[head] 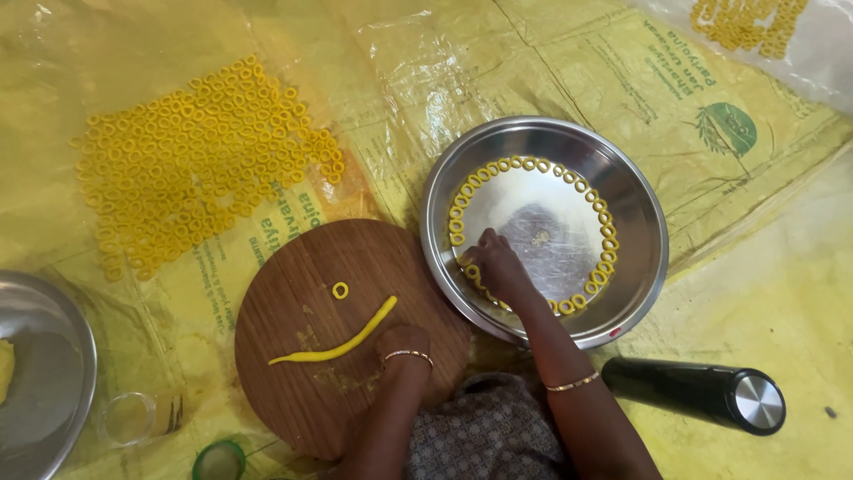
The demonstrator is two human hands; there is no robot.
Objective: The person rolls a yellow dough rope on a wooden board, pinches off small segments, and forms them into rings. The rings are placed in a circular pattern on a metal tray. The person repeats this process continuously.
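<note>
Fingers of the right hand (pixel 491 260) pinch a dough ring in the plate (pixel 640 267). Left hand (pixel 402 340), curled shut, presses the dough rope (pixel 342 336) on the board (pixel 284 373).

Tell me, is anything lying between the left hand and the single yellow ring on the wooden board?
Only the dough rope crosses the board between the left hand and the single ring.

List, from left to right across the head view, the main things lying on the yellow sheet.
Steel bowl → spread of yellow rings → round wooden board → steel plate → black bottle.
</note>
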